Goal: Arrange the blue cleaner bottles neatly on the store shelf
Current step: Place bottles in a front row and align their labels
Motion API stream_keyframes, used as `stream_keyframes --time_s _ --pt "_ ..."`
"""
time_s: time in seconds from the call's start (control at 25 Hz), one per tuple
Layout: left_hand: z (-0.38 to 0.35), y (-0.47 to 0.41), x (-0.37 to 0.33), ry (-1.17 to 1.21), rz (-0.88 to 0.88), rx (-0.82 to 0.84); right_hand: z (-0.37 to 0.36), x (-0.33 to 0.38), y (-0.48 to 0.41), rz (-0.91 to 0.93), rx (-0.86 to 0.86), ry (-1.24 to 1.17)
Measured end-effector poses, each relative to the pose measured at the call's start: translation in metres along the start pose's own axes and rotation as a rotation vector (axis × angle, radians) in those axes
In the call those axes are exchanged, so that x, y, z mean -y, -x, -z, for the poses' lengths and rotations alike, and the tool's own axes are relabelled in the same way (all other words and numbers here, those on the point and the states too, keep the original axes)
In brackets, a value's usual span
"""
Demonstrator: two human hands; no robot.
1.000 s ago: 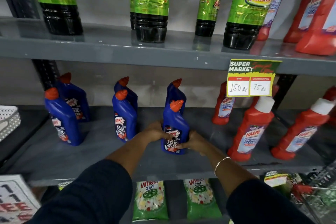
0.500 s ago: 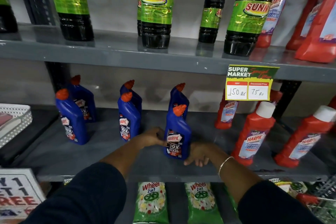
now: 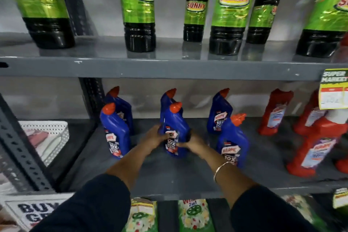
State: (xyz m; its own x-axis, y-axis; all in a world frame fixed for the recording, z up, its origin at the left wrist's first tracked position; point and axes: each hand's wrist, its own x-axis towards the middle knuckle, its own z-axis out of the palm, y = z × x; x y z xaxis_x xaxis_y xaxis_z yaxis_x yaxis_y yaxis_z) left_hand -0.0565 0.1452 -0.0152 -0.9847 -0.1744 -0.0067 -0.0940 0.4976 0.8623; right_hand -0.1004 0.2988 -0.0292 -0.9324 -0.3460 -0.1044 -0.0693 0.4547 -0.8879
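Observation:
Several blue cleaner bottles with orange caps stand in pairs on the grey middle shelf [image 3: 169, 177]. My left hand [image 3: 153, 137] and my right hand [image 3: 194, 142] clasp the front bottle of the middle pair [image 3: 176, 118] from both sides, upright on the shelf. Directly behind it stands another blue bottle [image 3: 166, 100]. The left pair has a front bottle [image 3: 114, 130] and a back bottle [image 3: 122, 107]. On the right, one blue bottle [image 3: 219, 113] stands at the back and another [image 3: 233, 141] nearer the front, offset to the right.
Red cleaner bottles [image 3: 275, 113] fill the shelf's right side, beneath a price tag [image 3: 333, 90]. Dark bottles with green labels [image 3: 139, 11] line the upper shelf. A white perforated basket [image 3: 50, 137] sits at the left; green detergent packs [image 3: 192, 214] lie on the lower shelf.
Both hands left the right-hand front blue bottle and moved left onto the front bottle of the middle pair. The view has swung left and closer.

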Motion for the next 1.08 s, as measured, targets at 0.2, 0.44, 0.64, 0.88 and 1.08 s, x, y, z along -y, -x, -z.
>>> stream_keyframes --time_s 0.2,0.44,0.64,0.88,1.08 --pt "0.001 -0.008 0.007 0.106 -0.046 0.037 -0.012 -0.002 0.003 -0.070 -0.094 0.004" --pt "0.009 0.026 0.004 -0.114 -0.057 0.175 -0.002 0.002 0.049 -0.197 0.088 -0.036" --pt "0.003 0.053 0.003 -0.137 -0.054 0.149 -0.002 0.002 0.073 -0.179 0.119 -0.028" --pt "-0.001 0.065 -0.002 -0.101 0.015 0.138 0.002 -0.005 0.075 -0.123 0.144 0.136" --pt "0.020 0.077 0.027 -0.246 0.200 0.070 -0.004 0.000 0.084 -0.595 0.715 0.715"
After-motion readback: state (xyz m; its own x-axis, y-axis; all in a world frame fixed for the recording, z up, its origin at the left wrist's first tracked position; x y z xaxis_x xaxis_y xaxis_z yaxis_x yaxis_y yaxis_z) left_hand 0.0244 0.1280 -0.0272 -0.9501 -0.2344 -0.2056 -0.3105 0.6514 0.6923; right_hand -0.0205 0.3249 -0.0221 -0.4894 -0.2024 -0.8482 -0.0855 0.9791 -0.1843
